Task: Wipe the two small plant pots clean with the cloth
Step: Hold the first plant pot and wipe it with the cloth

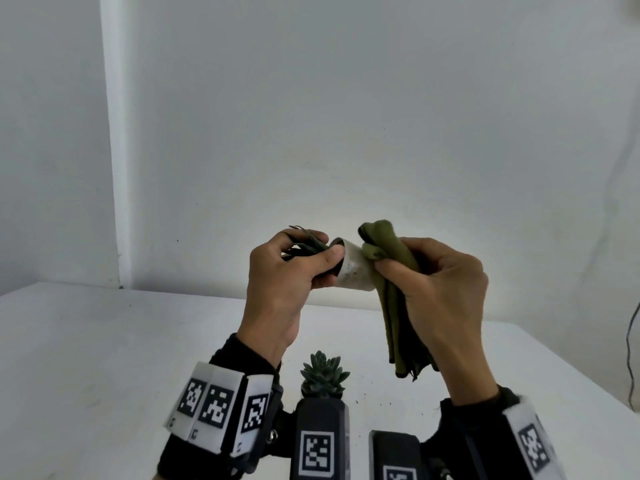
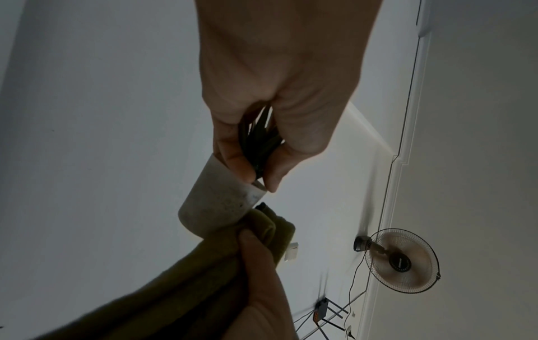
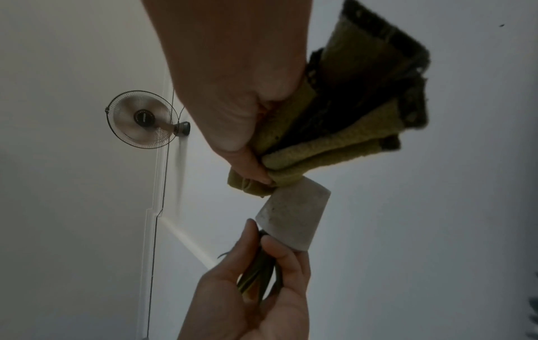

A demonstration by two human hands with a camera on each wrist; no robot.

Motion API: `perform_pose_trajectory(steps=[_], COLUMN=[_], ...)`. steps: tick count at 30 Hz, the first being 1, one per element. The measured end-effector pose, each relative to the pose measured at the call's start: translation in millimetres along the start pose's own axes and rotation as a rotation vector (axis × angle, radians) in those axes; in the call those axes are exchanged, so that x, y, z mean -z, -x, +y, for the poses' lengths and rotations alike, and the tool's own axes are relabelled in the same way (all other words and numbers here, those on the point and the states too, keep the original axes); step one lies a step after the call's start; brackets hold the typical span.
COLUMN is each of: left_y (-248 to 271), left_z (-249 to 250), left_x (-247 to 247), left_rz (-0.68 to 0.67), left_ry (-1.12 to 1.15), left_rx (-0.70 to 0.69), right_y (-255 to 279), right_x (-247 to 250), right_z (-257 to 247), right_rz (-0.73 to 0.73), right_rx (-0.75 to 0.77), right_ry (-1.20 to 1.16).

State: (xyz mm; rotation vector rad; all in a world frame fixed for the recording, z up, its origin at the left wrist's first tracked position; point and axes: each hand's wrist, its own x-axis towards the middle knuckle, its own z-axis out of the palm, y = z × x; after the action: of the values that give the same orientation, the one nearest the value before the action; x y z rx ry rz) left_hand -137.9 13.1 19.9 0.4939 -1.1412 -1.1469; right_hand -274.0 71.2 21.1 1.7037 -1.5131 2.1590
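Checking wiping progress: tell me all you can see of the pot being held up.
The pot is small, pale grey and stone-like, tapered, speckled with dark dirt. It is held in the air above the table, tipped on its side, mouth toward the left hand, which grips its rim around the plant's leaves. The green cloth in the right hand presses its base.

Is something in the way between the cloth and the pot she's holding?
Nothing visible. The cloth, bunched in the right hand, already touches the pot at its base end, with the left hand gripping the rim end.
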Motion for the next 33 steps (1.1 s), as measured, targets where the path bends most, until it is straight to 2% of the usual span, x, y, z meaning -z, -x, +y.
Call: perform_pose_trajectory(steps=[3,6,10,13,21,28,33], left_y=[-2.3,-1.5,-0.4,-0.4,1.3,2.9,2.2], left_z=[1.0,0.9,-0.3,-0.8,-2.5,-0.8,-4.7], left_x=[4.7,4.2,0.2,0.3,-0.5,0.1,0.1], left_rz=[0.012,-0.012,-0.018,-0.008,-0.042,-0.065,-0.048], left_ry=[-0.005,0.026,-0.016,-0.043,-0.065,-0.053,-0.042], left_rx=[-0.014,0.027,-0.003,-0.021,-0.007,-0.016,0.017], right_y=[3.4,1.0,-4.3,-4.4,6.4,9.2,7.5], right_x=[-5.6,-3.1,5.5,11.6,-5.7,-16.0,-18.7], right_z=[-3.1,-8.3,-10.5,-12.3,-15.6,-9.3,0.9], right_rz=[-0.063,-0.128,0.008,0.046,-0.032,0.015,0.019], right_rx=[-0.011,-0.135,-0.201,-0.164,-0.052,0.063,0.026], right_ry=[-0.033,-0.293,-0.432,-0.383,-0.129,0.014,0.081])
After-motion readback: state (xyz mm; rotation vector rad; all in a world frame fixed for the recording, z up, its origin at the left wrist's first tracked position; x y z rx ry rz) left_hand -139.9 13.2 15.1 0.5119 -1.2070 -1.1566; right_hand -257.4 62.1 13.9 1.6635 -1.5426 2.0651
